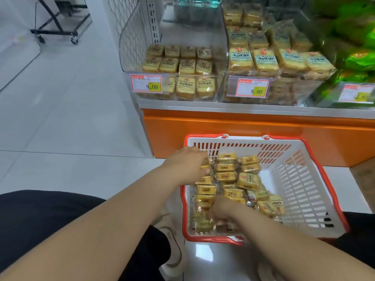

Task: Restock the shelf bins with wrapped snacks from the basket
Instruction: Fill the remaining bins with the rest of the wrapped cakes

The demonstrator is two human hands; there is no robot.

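In the white slotted plastic basket with a red rim [300, 179], the right hand [223, 209] curls around yellow wrapped snacks [226, 176] nearest, the left hand [186, 161] grips more beyond, and past both sets of fingers stand the clear shelf bins [174, 57].

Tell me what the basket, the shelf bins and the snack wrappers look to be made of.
Basket: moulded plastic, white slotted walls and a red rim.
Shelf bins: clear rigid plastic, probably acrylic; the packs show through and the edges glint.
Snack wrappers: thin glossy yellow film, crinkled, with highlights; plastic or foil-lined, unclear.
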